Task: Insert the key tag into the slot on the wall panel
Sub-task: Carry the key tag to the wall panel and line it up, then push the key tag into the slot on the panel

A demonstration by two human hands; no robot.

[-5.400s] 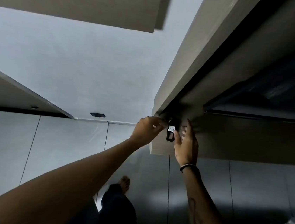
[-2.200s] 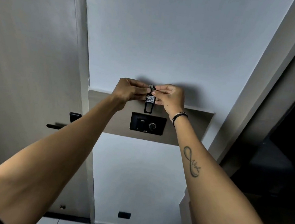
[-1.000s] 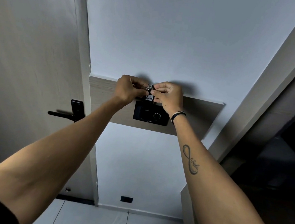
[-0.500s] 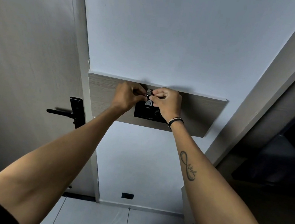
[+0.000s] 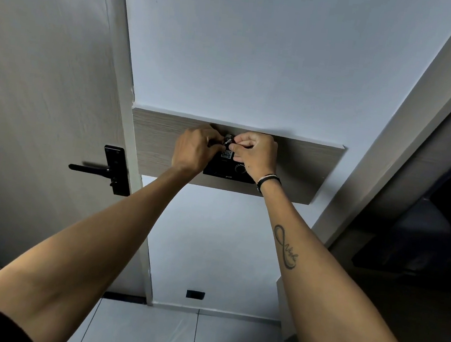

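Evidently unfinished: both the left hand [image 5: 193, 150] and right hand [image 5: 254, 153] pinch the key tag [image 5: 226, 154] against the wall panel [image 5: 228, 172], seating unconfirmed.

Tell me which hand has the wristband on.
The right hand: a thin black-and-white band circles its wrist, above a forearm tattoo. The left hand has a bare wrist.
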